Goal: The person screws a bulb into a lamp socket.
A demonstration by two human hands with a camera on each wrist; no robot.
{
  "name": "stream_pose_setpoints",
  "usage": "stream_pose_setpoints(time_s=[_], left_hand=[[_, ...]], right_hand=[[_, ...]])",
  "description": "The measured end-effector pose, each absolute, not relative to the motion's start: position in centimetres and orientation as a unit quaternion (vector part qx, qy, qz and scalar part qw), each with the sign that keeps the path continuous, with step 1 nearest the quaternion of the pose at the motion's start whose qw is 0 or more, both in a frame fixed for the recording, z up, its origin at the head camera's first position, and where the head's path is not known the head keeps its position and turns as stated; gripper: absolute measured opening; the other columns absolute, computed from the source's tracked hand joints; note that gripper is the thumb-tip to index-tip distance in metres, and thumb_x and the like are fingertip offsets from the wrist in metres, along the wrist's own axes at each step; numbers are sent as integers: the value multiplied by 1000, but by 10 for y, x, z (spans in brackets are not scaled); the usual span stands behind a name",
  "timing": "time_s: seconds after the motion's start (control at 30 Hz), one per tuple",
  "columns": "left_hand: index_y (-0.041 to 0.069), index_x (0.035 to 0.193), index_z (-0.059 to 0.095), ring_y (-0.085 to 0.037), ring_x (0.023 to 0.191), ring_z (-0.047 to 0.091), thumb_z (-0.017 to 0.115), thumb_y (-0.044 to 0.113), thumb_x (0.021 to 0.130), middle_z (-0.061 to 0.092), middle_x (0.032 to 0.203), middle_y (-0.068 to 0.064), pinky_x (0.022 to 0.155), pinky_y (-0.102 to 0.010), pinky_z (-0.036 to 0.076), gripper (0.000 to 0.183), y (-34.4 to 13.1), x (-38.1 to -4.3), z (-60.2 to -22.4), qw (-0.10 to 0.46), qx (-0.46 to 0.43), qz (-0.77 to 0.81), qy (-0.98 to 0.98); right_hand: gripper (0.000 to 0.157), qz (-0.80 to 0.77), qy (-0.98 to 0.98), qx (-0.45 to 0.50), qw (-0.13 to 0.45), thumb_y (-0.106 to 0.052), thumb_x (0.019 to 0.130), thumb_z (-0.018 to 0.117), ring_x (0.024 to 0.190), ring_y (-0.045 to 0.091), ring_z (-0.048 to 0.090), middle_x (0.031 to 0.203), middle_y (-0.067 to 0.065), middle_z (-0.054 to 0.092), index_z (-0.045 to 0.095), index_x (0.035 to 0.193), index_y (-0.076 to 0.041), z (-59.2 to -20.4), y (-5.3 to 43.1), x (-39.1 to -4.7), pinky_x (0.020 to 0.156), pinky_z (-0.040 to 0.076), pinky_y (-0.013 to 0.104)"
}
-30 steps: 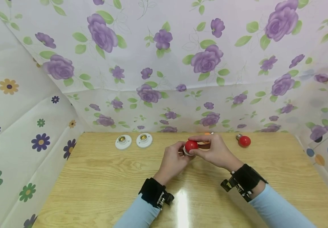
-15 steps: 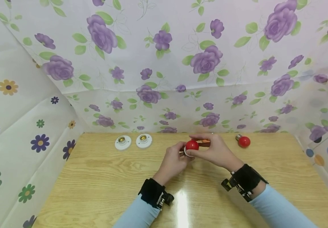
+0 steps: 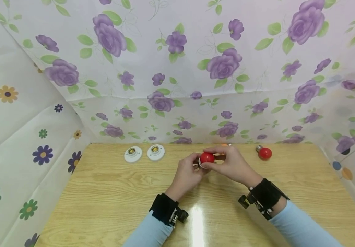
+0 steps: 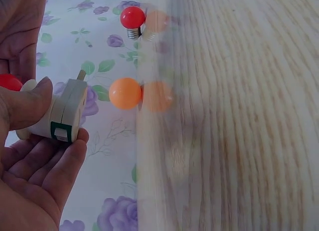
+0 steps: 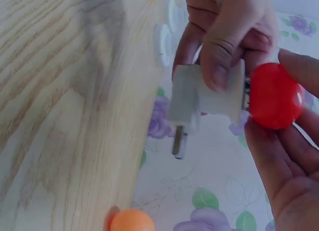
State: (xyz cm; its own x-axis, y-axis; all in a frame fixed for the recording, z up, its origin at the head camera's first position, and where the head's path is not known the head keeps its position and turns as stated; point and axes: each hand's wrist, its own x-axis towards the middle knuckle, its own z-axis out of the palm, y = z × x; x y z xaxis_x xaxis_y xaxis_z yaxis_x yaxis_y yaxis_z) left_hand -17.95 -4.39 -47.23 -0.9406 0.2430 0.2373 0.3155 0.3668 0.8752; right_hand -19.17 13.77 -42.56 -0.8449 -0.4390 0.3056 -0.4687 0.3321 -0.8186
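Note:
Over the middle of the table, my left hand (image 3: 188, 174) grips a white plug-in lamp socket (image 5: 212, 94) by its body, thumb on one side and fingers on the other. A metal prong sticks out of its plug end, and a green-framed switch shows on its side in the left wrist view. My right hand (image 3: 231, 165) pinches a round red bulb (image 5: 275, 96) between thumb and fingers. The bulb's base sits in the socket's mouth, with a narrow strip of dark metal showing between bulb and rim in the right wrist view.
Two round white lamp holders (image 3: 133, 154) with brass-coloured insides stand at the back left. Another red bulb (image 3: 265, 153) lies at the back right. An orange bulb (image 4: 125, 93) lies near the back edge, partly behind my right hand in the head view. A flowered cloth (image 3: 177, 116) hangs behind the table.
Both hands stay nearly in place. The red bulb and socket tilt and shift slightly, then return, while my right fingers and thumb move a little around the bulb.

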Motion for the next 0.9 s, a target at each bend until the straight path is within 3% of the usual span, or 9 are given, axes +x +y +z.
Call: stream_pose_setpoints(time_s=[0.17,0.3,0.5,0.73,0.9], left_hand=[[18,103,60,-3,91,57,73,20,80,60,96,9,75,-20,46,26,-43,-180,-471,58,-160,-545,-821],[19,100,60,-3,90,57,73,18,79,60,95,9,75,-20,47,25,-42,-180,-470,60,-153,-552,-817],[21,99,60,-3,93,57,73,19,79,60,99,10,77,-23,47,24,-43,-179,-471,50,-152,-562,-811],[18,103,61,-4,91,58,75,21,78,60,98,9,75,-21,47,30,-44,-180,-470,57,-169,-557,-811],[17,106,61,-4,92,58,75,22,78,61,99,9,75,-21,47,31,-45,-179,-470,47,-175,-564,-806]], right_hand=[[39,515,-817,251,63,-34,73,78,92,10,61,109,-6,60,67,108,-21,-428,134,-190,71,51,33],[39,512,-815,252,99,-35,73,78,90,12,61,106,-5,61,67,106,-18,-433,129,-190,70,51,30],[44,511,-816,246,109,-25,72,80,94,15,60,109,1,61,65,110,-12,-424,124,-183,73,50,30],[53,514,-812,274,33,-22,78,75,111,21,53,123,4,55,56,125,-7,-398,132,-177,87,44,35],[51,518,-792,322,-18,-13,81,71,111,23,53,126,5,54,54,128,-6,-393,138,-179,90,42,42]])
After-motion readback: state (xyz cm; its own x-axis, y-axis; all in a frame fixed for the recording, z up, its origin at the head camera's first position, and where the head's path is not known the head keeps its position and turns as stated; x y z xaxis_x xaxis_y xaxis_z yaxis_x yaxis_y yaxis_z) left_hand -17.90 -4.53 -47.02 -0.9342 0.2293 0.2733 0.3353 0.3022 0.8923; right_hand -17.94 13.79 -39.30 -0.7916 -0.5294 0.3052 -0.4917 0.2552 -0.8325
